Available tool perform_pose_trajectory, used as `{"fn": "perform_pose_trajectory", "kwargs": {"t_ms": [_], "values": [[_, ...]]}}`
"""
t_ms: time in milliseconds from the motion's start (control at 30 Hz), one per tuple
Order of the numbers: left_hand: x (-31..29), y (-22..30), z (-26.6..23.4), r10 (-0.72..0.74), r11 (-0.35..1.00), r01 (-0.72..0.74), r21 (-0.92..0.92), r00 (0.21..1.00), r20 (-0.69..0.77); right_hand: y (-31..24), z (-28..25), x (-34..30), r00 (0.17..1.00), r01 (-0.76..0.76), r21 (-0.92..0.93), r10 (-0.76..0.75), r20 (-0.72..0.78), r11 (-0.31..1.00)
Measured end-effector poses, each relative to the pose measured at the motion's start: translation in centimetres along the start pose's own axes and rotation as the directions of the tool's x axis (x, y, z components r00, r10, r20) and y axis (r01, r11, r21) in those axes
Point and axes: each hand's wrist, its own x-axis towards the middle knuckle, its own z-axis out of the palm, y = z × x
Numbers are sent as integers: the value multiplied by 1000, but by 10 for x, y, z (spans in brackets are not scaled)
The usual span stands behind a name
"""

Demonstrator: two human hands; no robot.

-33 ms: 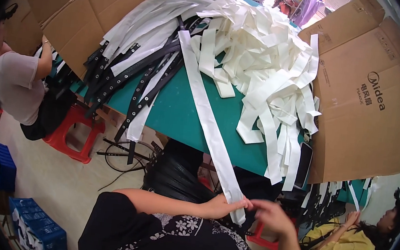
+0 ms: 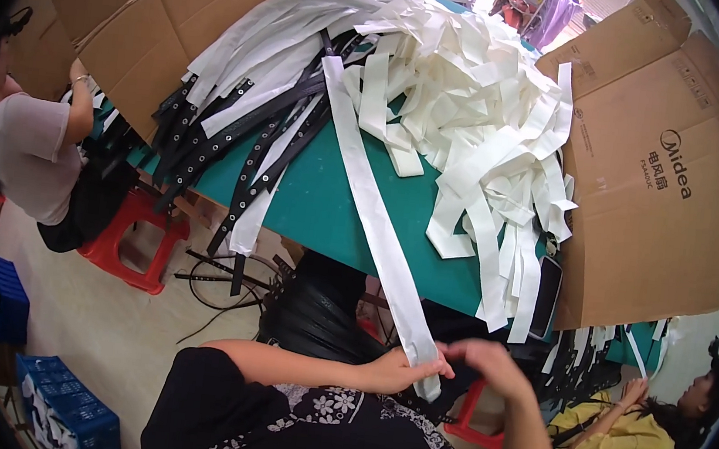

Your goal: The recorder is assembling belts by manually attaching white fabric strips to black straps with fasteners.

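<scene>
A long white strip runs slantwise from the table down to my lap. A short black end shows at its top, by the dark belts. Near the strip's lower end, my left hand grips it between thumb and fingers. Close by on the right is my right hand, its bent fingers at the strip's edge beside the left fingertips. They are blurred, so I cannot tell whether they pinch anything. Black belts with metal eyelets, several partly covered in white, lie on the table's left. Loose white strips are heaped at the right.
Cardboard sheets flank the green table. A dark phone-like object sits by its right edge. People work at left and right. A red stool and a blue crate stand on the left floor.
My right hand has moved slightly up and to the left, against the strip's edge. My left hand and the strip stay nearly where they were.
</scene>
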Motion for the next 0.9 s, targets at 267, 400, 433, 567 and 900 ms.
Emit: {"fn": "perform_pose_trajectory", "kwargs": {"t_ms": [267, 400, 433, 567, 900], "values": [[-28, 99, -45, -82, 658, -212, 722, 934, 348, -190, 34, 281, 926, -310, 572, 104, 363, 759], [-44, 156, -91, -61, 729, -152, 667, 957, 285, -347, -22, 393, 919, 187, 640, -363, 154, 745], [-50, 184, -102, -143, 830, 84, 551, 988, 65, -389, -48, 418, 924, 79, 767, -335, 183, 637], [-59, 268, -189, 417, 854, -53, 518, 667, -618, -509, -138, 434, 715, 697, 282, -607, -347, 659], [-3, 484, -419, 866, -102, 734, 671, 398, -303, -415, -166, 499, 868, 134, -729, -434, -240, 672]]}}
